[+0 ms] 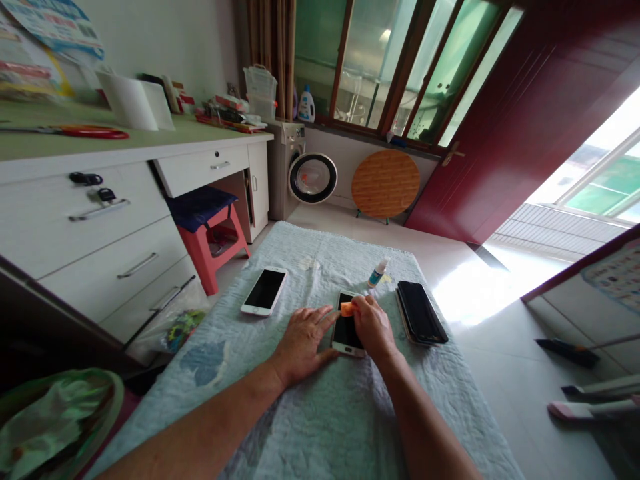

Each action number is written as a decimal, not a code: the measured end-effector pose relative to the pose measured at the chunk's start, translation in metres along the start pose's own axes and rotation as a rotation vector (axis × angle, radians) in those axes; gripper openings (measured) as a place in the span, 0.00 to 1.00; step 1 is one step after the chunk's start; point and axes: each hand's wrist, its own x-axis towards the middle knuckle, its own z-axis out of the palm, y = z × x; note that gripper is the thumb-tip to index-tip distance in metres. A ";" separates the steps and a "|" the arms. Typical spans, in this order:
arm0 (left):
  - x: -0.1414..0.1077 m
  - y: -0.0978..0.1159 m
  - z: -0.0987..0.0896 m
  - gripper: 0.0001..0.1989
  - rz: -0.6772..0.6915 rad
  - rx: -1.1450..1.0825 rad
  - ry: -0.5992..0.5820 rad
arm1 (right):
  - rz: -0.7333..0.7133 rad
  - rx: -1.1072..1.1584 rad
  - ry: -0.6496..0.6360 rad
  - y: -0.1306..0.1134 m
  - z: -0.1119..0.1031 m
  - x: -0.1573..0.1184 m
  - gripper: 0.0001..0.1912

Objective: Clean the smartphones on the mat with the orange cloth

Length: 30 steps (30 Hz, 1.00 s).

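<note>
In front of me a white smartphone with a dark screen [346, 333] lies face up on a pale blue cloth. My left hand [306, 341] rests flat at its left edge, fingers spread, fingertips and thumb touching its side. Over the upper part of the screen, my right hand [373, 323] pinches a small orange piece [347, 309], perhaps sponge or cloth, pressed to the glass. Beyond it stands a small spray bottle [378, 273] with a blue label. Another white smartphone [265, 292] lies to the left. On the right, a black smartphone [423, 312] sits on top of another device.
The cloth-covered table [300, 247] has its far edge near a red stool [210, 240] and a white drawer desk [125, 247]. A washing machine [285, 143] with its door ajar and a round wooden tabletop [386, 183] stand at the back. A bin [117, 393] sits lower left.
</note>
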 end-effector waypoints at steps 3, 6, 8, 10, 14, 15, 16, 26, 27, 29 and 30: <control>0.001 0.003 -0.004 0.26 0.030 -0.005 -0.049 | 0.098 -0.024 0.042 0.005 0.000 0.003 0.11; 0.002 0.004 -0.005 0.24 0.041 -0.020 -0.046 | 0.133 -0.054 0.046 0.008 0.001 0.004 0.12; 0.002 0.004 -0.005 0.23 0.052 -0.030 -0.032 | 0.128 -0.061 0.059 0.008 0.003 0.006 0.13; 0.002 0.005 -0.005 0.23 0.061 -0.033 -0.025 | 0.115 -0.054 0.082 0.008 0.005 0.007 0.14; 0.000 0.009 -0.005 0.22 0.065 -0.004 -0.035 | 0.033 -0.014 0.075 0.006 0.008 0.009 0.14; 0.000 0.009 -0.005 0.22 0.062 0.006 -0.040 | -0.001 -0.002 0.056 0.004 0.009 0.008 0.14; 0.000 0.010 -0.006 0.22 0.058 0.013 -0.045 | -0.035 0.010 0.035 0.002 0.010 0.007 0.14; 0.000 0.016 -0.013 0.21 0.026 0.021 -0.078 | -0.288 0.131 -0.045 -0.010 0.013 -0.006 0.13; 0.000 0.017 -0.013 0.22 0.023 0.020 -0.079 | -0.297 0.141 -0.046 -0.010 0.013 -0.006 0.13; 0.000 0.017 -0.013 0.23 0.020 0.018 -0.080 | -0.311 0.168 -0.049 -0.009 0.013 -0.006 0.13; 0.000 0.017 -0.013 0.24 0.018 0.017 -0.080 | -0.313 0.178 -0.048 -0.008 0.013 -0.005 0.12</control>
